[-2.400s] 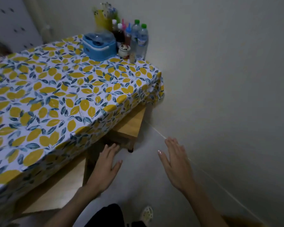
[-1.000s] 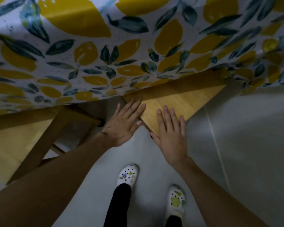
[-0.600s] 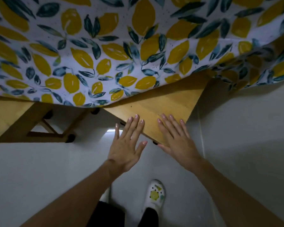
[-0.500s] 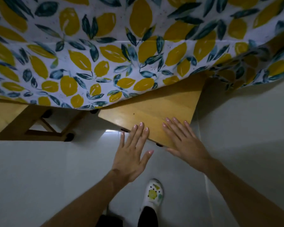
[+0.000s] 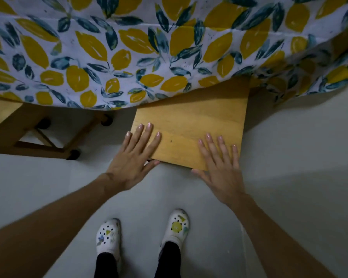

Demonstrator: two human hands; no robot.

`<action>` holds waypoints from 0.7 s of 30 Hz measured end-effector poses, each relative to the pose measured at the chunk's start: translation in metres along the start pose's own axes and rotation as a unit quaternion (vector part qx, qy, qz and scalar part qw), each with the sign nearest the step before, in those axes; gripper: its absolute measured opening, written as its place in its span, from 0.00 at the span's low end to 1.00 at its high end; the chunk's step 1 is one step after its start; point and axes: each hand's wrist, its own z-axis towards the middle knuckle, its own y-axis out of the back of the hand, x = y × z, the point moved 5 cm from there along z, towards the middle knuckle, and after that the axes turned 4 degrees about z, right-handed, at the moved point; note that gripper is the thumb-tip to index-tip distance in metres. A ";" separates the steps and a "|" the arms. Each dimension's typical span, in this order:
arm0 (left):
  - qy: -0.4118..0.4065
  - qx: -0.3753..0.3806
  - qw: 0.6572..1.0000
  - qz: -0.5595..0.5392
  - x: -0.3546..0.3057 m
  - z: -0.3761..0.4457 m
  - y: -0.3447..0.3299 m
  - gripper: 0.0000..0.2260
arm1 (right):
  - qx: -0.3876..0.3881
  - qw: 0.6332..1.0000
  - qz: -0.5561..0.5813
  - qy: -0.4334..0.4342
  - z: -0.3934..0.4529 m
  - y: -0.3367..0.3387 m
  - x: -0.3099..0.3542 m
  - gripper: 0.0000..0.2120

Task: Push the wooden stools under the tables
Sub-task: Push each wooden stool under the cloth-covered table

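A wooden stool (image 5: 197, 125) stands at the table's edge, its far part hidden under the lemon-print tablecloth (image 5: 149, 47). My left hand (image 5: 135, 157) lies flat on the stool's near left corner, fingers spread. My right hand (image 5: 221, 163) lies flat on the near right corner, fingers spread too. Neither hand grips anything. A second wooden stool (image 5: 12, 125) stands to the left, partly under the cloth, with its legs and black feet showing.
Grey floor (image 5: 289, 177) spreads below and to the right. My two feet in white clogs (image 5: 109, 235) stand just behind the stool. The cloth's corner (image 5: 309, 77) hangs down at the right.
My view dropped from over the table to straight down at the stool. Both hands came onto its seat, and the stool has turned squarer to the table.
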 end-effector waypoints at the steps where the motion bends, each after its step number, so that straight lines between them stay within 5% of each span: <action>1: 0.003 -0.003 1.000 0.001 -0.002 0.002 0.000 0.31 | 0.007 1.000 -0.009 0.007 0.001 0.000 -0.006 0.37; 21: 0.057 -0.043 0.997 -0.039 -0.053 0.083 0.010 0.27 | 0.046 0.993 -0.050 0.100 0.080 0.031 -0.117 0.40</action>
